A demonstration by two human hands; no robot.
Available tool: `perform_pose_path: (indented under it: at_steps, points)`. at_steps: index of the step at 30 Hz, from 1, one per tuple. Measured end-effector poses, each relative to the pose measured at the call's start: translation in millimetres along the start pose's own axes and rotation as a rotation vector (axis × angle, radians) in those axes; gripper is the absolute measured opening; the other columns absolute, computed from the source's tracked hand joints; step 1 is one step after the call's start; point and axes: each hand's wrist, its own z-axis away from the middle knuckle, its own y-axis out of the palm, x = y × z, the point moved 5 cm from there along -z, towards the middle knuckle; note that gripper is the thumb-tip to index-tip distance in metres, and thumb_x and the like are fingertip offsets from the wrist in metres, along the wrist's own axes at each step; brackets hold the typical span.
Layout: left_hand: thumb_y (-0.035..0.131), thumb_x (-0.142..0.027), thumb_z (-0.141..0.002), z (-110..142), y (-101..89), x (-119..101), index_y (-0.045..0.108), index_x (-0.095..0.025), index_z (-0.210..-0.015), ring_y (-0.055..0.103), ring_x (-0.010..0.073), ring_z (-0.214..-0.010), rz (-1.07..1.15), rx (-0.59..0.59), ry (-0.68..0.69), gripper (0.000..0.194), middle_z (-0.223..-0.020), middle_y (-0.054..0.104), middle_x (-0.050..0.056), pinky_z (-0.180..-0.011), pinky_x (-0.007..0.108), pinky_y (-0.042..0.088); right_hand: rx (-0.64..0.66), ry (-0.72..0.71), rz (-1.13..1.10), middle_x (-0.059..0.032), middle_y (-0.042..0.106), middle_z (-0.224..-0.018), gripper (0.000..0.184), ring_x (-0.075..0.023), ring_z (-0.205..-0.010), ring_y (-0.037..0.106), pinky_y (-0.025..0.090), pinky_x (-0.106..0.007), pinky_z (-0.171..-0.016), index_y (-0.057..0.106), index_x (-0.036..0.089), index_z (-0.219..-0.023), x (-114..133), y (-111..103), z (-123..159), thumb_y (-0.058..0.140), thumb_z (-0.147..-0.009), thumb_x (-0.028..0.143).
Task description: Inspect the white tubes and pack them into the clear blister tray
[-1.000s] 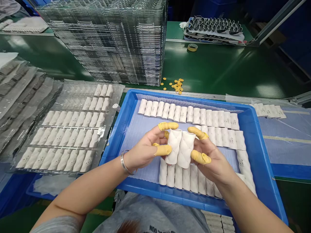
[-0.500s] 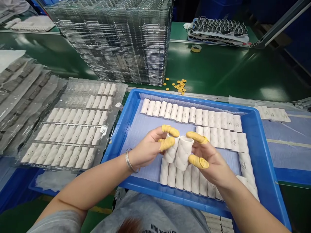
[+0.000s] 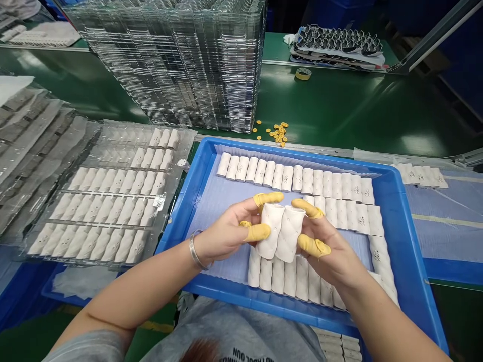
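My left hand (image 3: pixel 241 221), with yellow finger cots on thumb and fingers, grips a white quilted sleeve (image 3: pixel 270 234), a short hollow tube. A second white sleeve (image 3: pixel 290 236) is pinched in my right hand (image 3: pixel 320 239), which also wears yellow finger cots. The two tubes are side by side, nearly upright, above a blue tray (image 3: pixel 294 314). Rows of like sleeves (image 3: pixel 296 179) lie in this tray on a pale lining sheet (image 3: pixel 211 216); some carry black marks. My hands hide part of the middle rows.
To the left lies a clear plastic tray (image 3: pixel 124 125) with rows of white sleeves. A tall stack of clear trays (image 3: pixel 177 65) stands behind. Small yellow discs (image 3: pixel 279 133) and a tape roll (image 3: pixel 303 74) lie on the green table (image 3: pixel 339 110). More sleeves (image 3: pixel 420 175) are at right.
Both sleeves have turned in my fingers, the left one now showing more of its side. My fingertips have shifted slightly on them; the hands stay over the tray.
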Motion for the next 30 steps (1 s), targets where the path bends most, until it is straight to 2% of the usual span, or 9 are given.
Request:
perform_pose_path:
  at_steps: [4, 7, 11, 14, 20, 24, 27, 30]
  points:
    - [0.075, -0.027, -0.086, 0.5, 1.2, 1.3, 0.054, -0.036, -0.136, 0.068, 0.0168, -0.082, -0.008, 0.056, 0.003, 0.055, -0.112, 0.058, 0.004, -0.06, 0.029, 0.063, 0.013, 0.037, -0.064, -0.001, 0.06, -0.126, 0.045, -0.0128, -0.079, 0.064, 0.059, -0.024, -0.07, 0.057, 0.047, -0.137, -3.8, -1.3, 1.1, 0.073, -0.097, 0.035]
    - [0.072, -0.028, -0.089, 0.0, -0.2, 3.4, 0.048, -0.035, -0.137, 0.069, 0.0157, -0.079, -0.01, 0.049, -0.014, 0.054, -0.115, 0.055, 0.005, -0.056, 0.028, 0.064, 0.005, 0.033, -0.114, -0.0003, 0.061, -0.128, 0.044, -0.0118, -0.076, 0.065, 0.06, -0.022, -0.065, 0.057, 0.048, -0.136, -4.7, -3.4, 1.6, 0.07, -0.099, 0.029]
    - [0.071, -0.027, -0.089, -0.9, 0.8, 2.1, 0.048, -0.033, -0.132, 0.066, 0.0126, -0.078, -0.017, 0.059, 0.016, 0.049, -0.116, 0.053, 0.005, -0.058, 0.027, 0.064, -0.043, 0.016, -0.132, 0.0006, 0.064, -0.126, 0.04, -0.0101, -0.081, 0.067, 0.059, -0.016, -0.068, 0.062, 0.045, -0.131, -4.4, -7.3, 1.4, 0.073, -0.098, 0.026]
    - [0.073, -0.026, -0.088, -1.0, 1.2, 1.3, 0.051, -0.032, -0.13, 0.063, 0.0142, -0.088, -0.046, 0.058, 0.037, 0.048, -0.12, 0.052, 0.007, -0.062, 0.026, 0.064, -0.053, 0.007, -0.105, 0.0003, 0.067, -0.12, 0.039, -0.0132, -0.087, 0.068, 0.06, -0.019, -0.071, 0.063, 0.045, -0.131, -3.4, -7.3, 1.0, 0.075, -0.097, 0.029]
    - [0.078, -0.023, -0.083, -0.6, -1.3, 2.1, 0.052, -0.033, -0.134, 0.059, 0.0151, -0.089, -0.112, 0.045, 0.053, 0.058, -0.097, 0.052, 0.002, -0.063, 0.021, 0.06, -0.014, -0.004, -0.064, -0.0006, 0.069, -0.114, 0.041, -0.0174, -0.091, 0.069, 0.059, -0.024, -0.07, 0.061, 0.047, -0.135, -1.9, -2.3, 0.5, 0.073, -0.098, 0.036]
    - [0.077, -0.025, -0.083, -1.3, -0.9, 3.6, 0.048, -0.034, -0.137, 0.061, 0.0169, -0.086, -0.106, 0.048, 0.01, 0.062, -0.103, 0.054, 0.004, -0.06, 0.028, 0.063, -0.018, 0.014, -0.038, -0.0008, 0.069, -0.106, 0.046, -0.0149, -0.088, 0.067, 0.056, -0.021, -0.072, 0.059, 0.045, -0.138, -1.6, -1.2, 2.2, 0.076, -0.096, 0.039]
    - [0.075, -0.025, -0.085, -1.7, -0.7, 2.7, 0.043, -0.036, -0.141, 0.064, 0.0146, -0.08, -0.089, 0.045, 0.001, 0.065, -0.109, 0.057, 0.005, -0.058, 0.026, 0.062, -0.045, 0.025, -0.045, -0.0003, 0.068, -0.11, 0.044, -0.0125, -0.083, 0.065, 0.055, -0.019, -0.07, 0.06, 0.045, -0.136, -0.7, -2.8, 2.9, 0.077, -0.096, 0.039]
    - [0.073, -0.025, -0.087, -1.7, -0.6, 0.7, 0.046, -0.034, -0.139, 0.065, 0.0133, -0.079, -0.058, 0.051, 0.02, 0.059, -0.109, 0.058, 0.005, -0.061, 0.024, 0.061, -0.08, 0.022, -0.065, 0.0005, 0.066, -0.117, 0.041, -0.0104, -0.08, 0.062, 0.055, -0.016, -0.067, 0.061, 0.047, -0.134, -0.7, -7.4, 2.6, 0.074, -0.097, 0.036]
